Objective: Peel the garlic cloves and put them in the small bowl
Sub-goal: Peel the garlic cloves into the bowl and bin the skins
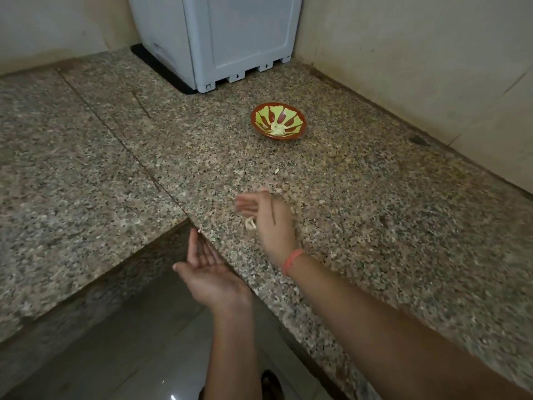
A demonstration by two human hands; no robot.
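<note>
A small red and green bowl stands on the granite counter and holds several pale peeled garlic cloves. My right hand hovers low over the counter nearer to me, fingers straight and blurred, with nothing gripped. Pale garlic skin lies on the counter just under its palm edge. My left hand is cupped palm-up just below the counter's front edge, fingers straight, and holds nothing I can see. A few small skin flakes lie between my right hand and the bowl.
A grey plastic appliance stands in the back corner of the counter. Walls bound the counter behind and to the right. The counter is L-shaped, with the tiled floor below its inner corner.
</note>
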